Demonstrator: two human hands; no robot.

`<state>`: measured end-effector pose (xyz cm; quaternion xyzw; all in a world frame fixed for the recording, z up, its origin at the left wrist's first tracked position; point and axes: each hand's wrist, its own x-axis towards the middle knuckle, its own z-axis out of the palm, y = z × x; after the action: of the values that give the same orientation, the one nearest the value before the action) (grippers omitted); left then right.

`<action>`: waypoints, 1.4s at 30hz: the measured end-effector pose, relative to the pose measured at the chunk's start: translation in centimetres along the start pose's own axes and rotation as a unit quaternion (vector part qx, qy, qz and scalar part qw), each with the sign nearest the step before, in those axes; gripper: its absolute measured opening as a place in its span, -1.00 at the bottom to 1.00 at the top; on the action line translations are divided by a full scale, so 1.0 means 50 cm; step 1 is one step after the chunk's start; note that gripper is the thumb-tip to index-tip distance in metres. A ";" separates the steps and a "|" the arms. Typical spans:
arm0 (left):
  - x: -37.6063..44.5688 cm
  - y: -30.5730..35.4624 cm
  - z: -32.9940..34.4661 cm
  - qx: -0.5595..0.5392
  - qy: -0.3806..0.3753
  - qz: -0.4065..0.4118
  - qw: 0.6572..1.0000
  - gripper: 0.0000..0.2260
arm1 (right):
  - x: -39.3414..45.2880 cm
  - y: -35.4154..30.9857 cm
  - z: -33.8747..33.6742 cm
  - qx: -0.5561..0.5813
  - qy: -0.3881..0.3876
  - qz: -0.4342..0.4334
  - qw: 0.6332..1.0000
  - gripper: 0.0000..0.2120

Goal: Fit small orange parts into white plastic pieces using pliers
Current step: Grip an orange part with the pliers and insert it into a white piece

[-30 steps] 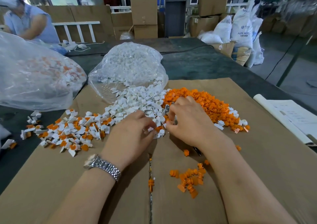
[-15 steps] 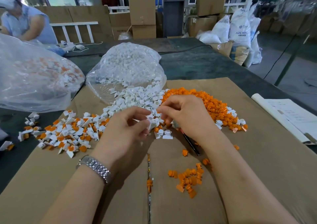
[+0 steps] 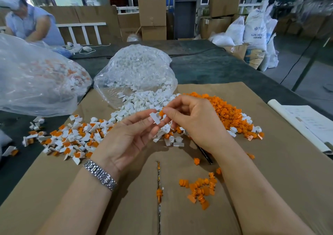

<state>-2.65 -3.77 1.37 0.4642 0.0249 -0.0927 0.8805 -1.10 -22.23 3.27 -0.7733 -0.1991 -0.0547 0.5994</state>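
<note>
At the far left, a clear bag (image 3: 36, 78) with already fitted pieces is seen on the counter (image 3: 216, 67), and beside it a heap of finished white-and-orange pieces (image 3: 72, 139) is spread on the cardboard sheet (image 3: 270, 171). A second bag (image 3: 137, 72), lying open, spills white plastic pieces (image 3: 144, 99) toward the middle.

The left hand (image 3: 126, 135) is raised above the cardboard, and one white piece (image 3: 155, 117) is pinched between its thumb and fingertips. Directly to the right, a small orange part (image 3: 161, 112) is pinched by the right hand (image 3: 194, 123) and is brought against the white piece; they seem to touch, but whether it is seated cannot be told. A dark handle (image 3: 205, 153), probably of the pliers, is seen under the right wrist; whether it is held cannot be told.

Further right lies the pile of orange parts (image 3: 225, 114), with a smaller group (image 3: 200, 189) near the wrist, and papers (image 3: 306, 125) at the edge.

Both parts are judged to be very light, stiff and smooth, so they may slip easily. The white piece is best held by its flat sides, with the opening left free.
</note>
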 end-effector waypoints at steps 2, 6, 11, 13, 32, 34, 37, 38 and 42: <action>0.000 -0.002 0.002 0.007 0.008 0.007 1.000 -0.81 | 0.000 0.001 0.007 -0.021 0.012 -0.009 1.000 -0.94; 0.001 -0.001 0.002 -0.002 0.007 0.012 1.000 -0.82 | -0.004 0.003 0.016 -0.028 0.024 -0.020 0.999 -0.93; 0.000 -0.004 0.001 -0.012 0.003 0.027 1.000 -0.83 | -0.007 0.011 0.037 -0.106 0.064 -0.058 0.991 -0.91; 0.001 -0.005 0.001 -0.014 0.000 0.032 0.999 -0.83 | -0.010 0.014 0.048 -0.144 0.097 -0.087 0.981 -0.88; -0.005 0.007 -0.009 -0.032 -0.002 -0.009 0.999 -0.85 | -0.001 0.000 0.013 -0.040 -0.037 -0.033 0.998 -0.74; -0.005 0.006 -0.013 -0.022 -0.004 -0.001 1.000 -0.85 | -0.002 -0.001 0.013 -0.059 -0.025 -0.051 0.997 -0.81; -0.005 0.006 -0.014 -0.004 -0.003 0.017 1.000 -0.83 | -0.004 -0.001 0.016 -0.095 -0.014 -0.076 0.993 -0.84; -0.005 0.007 -0.013 0.005 -0.002 0.025 1.000 -0.82 | -0.004 -0.001 0.017 -0.100 -0.010 -0.081 0.992 -0.85; -0.012 0.015 -0.007 0.055 0.008 0.052 0.997 -0.66 | -0.004 0.001 0.018 -0.112 -0.001 -0.094 0.989 -0.85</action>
<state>-3.09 -2.97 1.88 0.5135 0.0022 -0.0442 0.8569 -1.41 -21.44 2.93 -0.8135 -0.2644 -0.1324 0.5008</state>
